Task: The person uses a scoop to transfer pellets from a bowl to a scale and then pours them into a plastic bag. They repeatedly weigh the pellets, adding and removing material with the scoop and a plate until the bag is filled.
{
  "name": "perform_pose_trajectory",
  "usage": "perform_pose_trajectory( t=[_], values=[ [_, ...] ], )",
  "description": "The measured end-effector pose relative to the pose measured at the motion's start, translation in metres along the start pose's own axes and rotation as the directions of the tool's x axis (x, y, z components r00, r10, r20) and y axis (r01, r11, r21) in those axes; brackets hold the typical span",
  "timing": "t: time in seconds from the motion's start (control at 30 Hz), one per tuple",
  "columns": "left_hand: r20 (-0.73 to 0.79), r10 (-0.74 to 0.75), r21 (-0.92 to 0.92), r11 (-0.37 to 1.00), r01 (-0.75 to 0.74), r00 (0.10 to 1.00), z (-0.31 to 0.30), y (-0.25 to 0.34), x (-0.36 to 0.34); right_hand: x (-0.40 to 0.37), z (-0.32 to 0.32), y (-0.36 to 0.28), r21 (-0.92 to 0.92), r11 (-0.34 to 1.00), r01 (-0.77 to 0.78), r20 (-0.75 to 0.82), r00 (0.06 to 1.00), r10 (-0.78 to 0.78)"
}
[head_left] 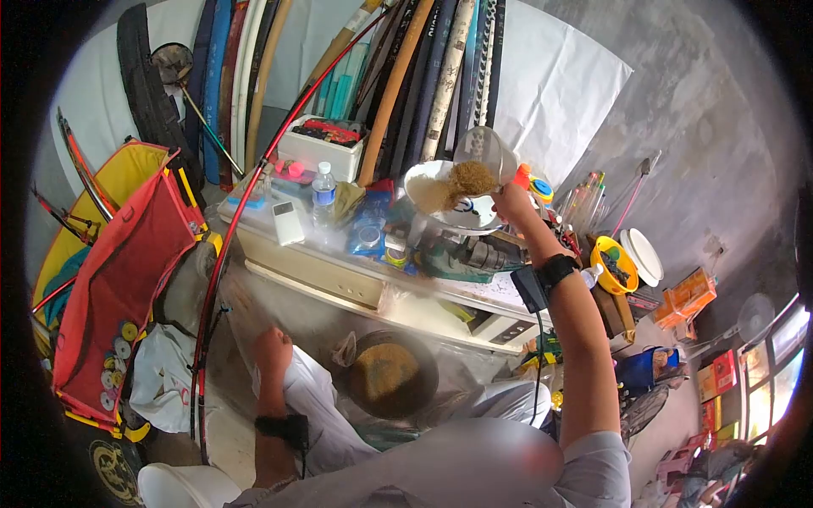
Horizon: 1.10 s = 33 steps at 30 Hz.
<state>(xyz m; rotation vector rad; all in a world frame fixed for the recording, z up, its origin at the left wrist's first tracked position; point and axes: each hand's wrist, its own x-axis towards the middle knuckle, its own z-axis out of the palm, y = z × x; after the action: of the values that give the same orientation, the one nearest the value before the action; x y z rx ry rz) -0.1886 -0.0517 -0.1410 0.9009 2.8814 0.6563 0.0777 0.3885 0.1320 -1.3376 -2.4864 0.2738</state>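
My right hand [512,205] is closed around the orange handle [522,176] of a clear plastic scoop [487,149]. The scoop is tilted over a white bowl [428,169], with brown granular feed [472,179] at its mouth. Paler grains [430,195] lie in the bowl, and a dark blue mark shows inside it. My left hand [273,349] is a loose fist at my left knee, with nothing seen sticking out of it. Between my legs stands a dark round tub [430,385] with tan grains [385,370] in it.
The white cabinet [313,269] carries a water bottle [323,184], a white box [326,157] and small packets. A red fishing rod [222,254] crosses upright on the left, beside a red bag [127,279]. On the right is a yellow basin [614,264]. Rod cases [445,80] lean behind.
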Motion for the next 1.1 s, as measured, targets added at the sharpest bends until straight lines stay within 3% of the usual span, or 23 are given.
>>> perform_pose_trajectory(
  t=[0.03,0.07,0.13,0.27,0.4,0.6,0.67,0.87,0.97,1.03,1.1],
  values=[
    [-0.007,-0.006,-0.005,1.0,0.006,1.0,0.0,0.0,0.0,-0.002,-0.002,-0.003,0.019,0.995,-0.096,0.027,0.995,0.096],
    [-0.006,-0.006,-0.003,1.0,0.006,1.0,0.0,-0.001,-0.001,-0.002,0.0,-0.001,0.02,0.995,-0.098,0.029,0.995,0.097],
    [0.003,-0.014,-0.041,0.999,0.014,1.0,-0.001,-0.001,-0.001,-0.004,0.0,0.0,-0.053,0.997,-0.061,-0.119,0.991,0.055],
    [0.038,-0.022,-0.038,0.999,0.024,0.999,0.0,-0.001,0.0,-0.016,-0.011,0.015,-0.181,0.977,-0.11,-0.175,0.982,0.078],
    [0.053,-0.029,-0.037,0.999,0.031,0.998,-0.001,0.002,-0.001,-0.053,-0.029,0.012,-0.197,0.97,-0.145,-0.162,0.98,0.114],
    [0.045,0.009,-0.046,0.999,-0.007,0.999,0.008,-0.003,0.002,-0.096,-0.041,0.001,-0.249,0.968,-0.013,-0.169,0.985,-0.03],
    [0.054,0.025,-0.046,0.999,-0.023,0.998,0.007,-0.002,0.001,-0.099,-0.037,0.001,-0.198,0.975,0.105,-0.208,0.967,-0.146],
    [0.003,0.036,-0.029,0.999,-0.036,0.999,-0.005,0.004,-0.002,-0.093,-0.035,-0.033,-0.282,0.955,0.097,-0.152,0.978,-0.144],
    [0.027,0.02,-0.019,1.0,-0.02,0.999,-0.007,0.004,-0.001,-0.082,-0.022,-0.027,-0.366,0.93,0.04,-0.19,0.975,-0.117],
    [0.03,0.022,-0.023,1.0,-0.021,0.999,-0.013,0.007,-0.004,-0.083,-0.019,-0.02,-0.484,0.873,0.056,-0.301,0.926,-0.227],
    [0.028,0.026,0.005,1.0,-0.026,0.999,-0.015,0.01,-0.007,-0.1,-0.016,-0.015,-0.38,0.923,0.056,-0.37,0.906,-0.207]
  ],
)
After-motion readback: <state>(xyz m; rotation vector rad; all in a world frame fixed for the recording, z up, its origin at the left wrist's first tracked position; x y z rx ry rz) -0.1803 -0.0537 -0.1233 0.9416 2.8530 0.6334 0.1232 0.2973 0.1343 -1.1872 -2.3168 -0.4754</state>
